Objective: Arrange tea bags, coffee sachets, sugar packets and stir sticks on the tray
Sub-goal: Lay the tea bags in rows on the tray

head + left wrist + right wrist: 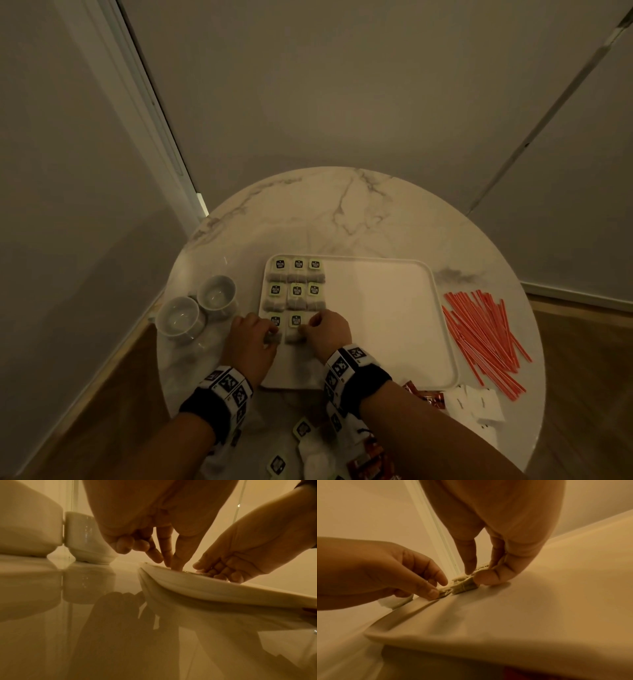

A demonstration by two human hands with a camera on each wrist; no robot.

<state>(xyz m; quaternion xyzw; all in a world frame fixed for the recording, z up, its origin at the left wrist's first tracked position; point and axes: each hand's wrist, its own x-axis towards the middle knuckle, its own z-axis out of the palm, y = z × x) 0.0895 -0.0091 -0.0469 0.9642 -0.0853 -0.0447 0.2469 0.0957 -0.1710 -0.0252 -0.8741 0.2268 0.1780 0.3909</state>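
A white tray [376,308] lies mid-table with tea bags [297,277] set in rows on its left part. My left hand [274,330] pinches the near-left tea bag [275,322] by the tray's left rim. In the left wrist view its thumb and forefinger point down into the tray [188,582]. My right hand [305,327] pinches the neighbouring tea bag [295,329], seen between thumb and fingers in the right wrist view [464,586]. Red stir sticks [486,339] lie right of the tray. White sugar packets [479,404] and red coffee sachets [424,397] lie at the near right.
Two white cups [215,296] [180,318] stand touching each other just left of the tray. Loose tea bags [303,428] and more red sachets [370,459] lie near the table's front edge between my forearms. The round marble table sits in a wall corner.
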